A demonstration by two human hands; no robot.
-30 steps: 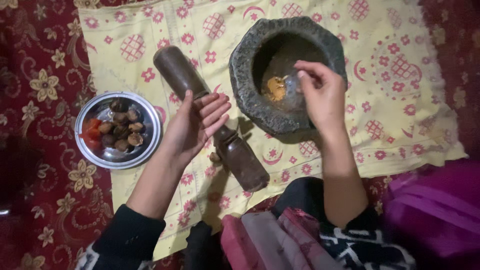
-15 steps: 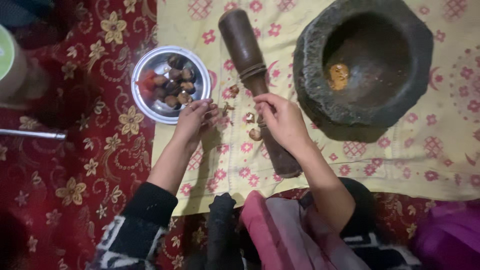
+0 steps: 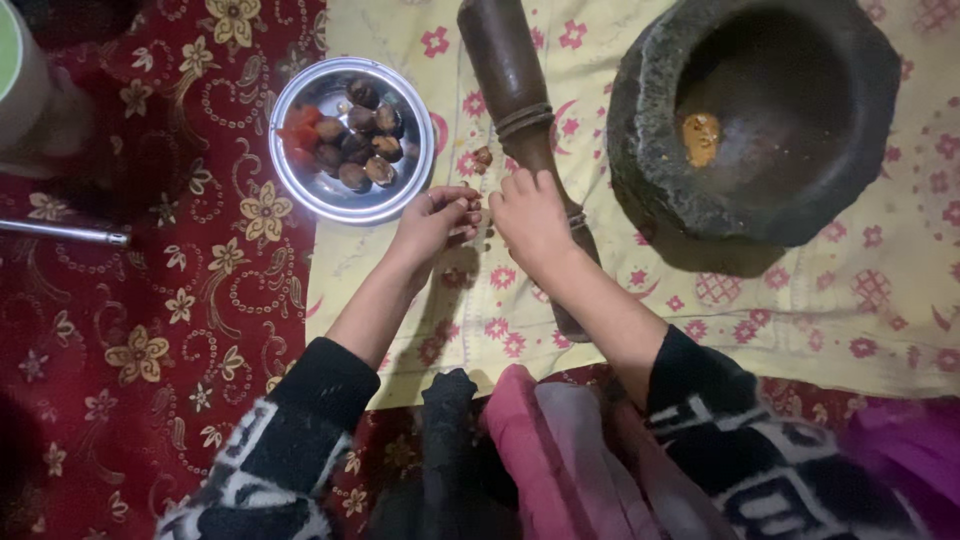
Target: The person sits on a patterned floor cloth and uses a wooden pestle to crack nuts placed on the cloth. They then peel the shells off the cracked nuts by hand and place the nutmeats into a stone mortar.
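Where both hands meet over yellow flowered cloth (image 3: pixel 780 300), fingers curled inward, tips close together. Left hand (image 3: pixel 438 215) half closed, pinching something small and dark at fingertips; item too tiny to identify. Right hand (image 3: pixel 530 215) loosely curled, lying across wooden pestle (image 3: pixel 515 85); whether gripping the pestle or only resting on it, cannot tell, palm side hidden. Pestle lying flat on cloth, top end cut off by frame edge, middle stretch hidden under right hand and forearm. Small brown piece (image 3: pixel 484 156) on cloth just beside pestle, near left fingertips. Steel bowl (image 3: pixel 305 185) just left of hands, straddling cloth edge and red patterned carpet (image 3: pixel 150 350), holding dark round nuts or fruits and something red; kind unclear. Stone mortar (image 3: pixel 650 130) to the right, orange paste (image 3: pixel 700 138) inside, far rim partly cut off. Pale container (image 3: pixel 20 80) at far left, mostly out of frame.
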